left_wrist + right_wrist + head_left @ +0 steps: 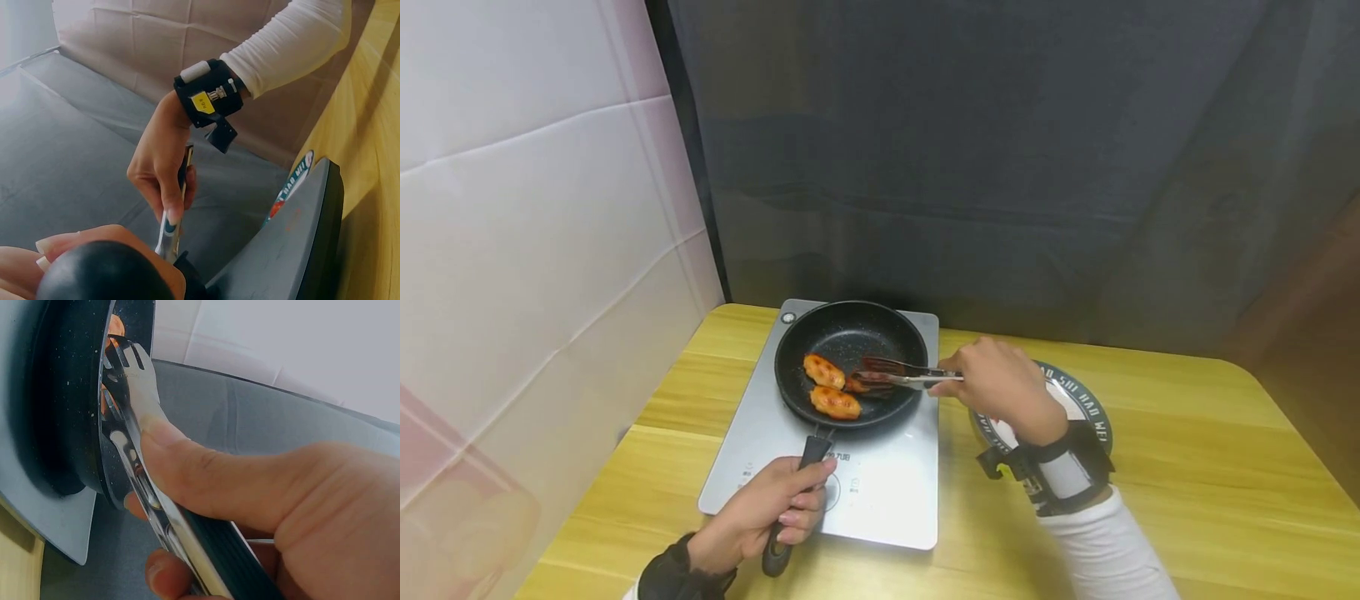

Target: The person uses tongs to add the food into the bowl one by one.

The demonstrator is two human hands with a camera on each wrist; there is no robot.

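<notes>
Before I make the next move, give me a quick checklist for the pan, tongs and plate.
1. Pan handle held: ok, left hand grips it.
2. Tongs held: ok, in the right hand.
3. Pan on the cooktop: ok.
4. Food clamped between the tongs' tips: cannot tell.
5. Plate within view: not ok, the right hand and wrist partly cover it.
6. Cooktop heat: cannot tell.

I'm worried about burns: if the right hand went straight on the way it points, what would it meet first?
The tongs in the right hand would likely first meet the orange food piece by their tips, inside the black pan; depth is unclear, they may already touch.
</notes>
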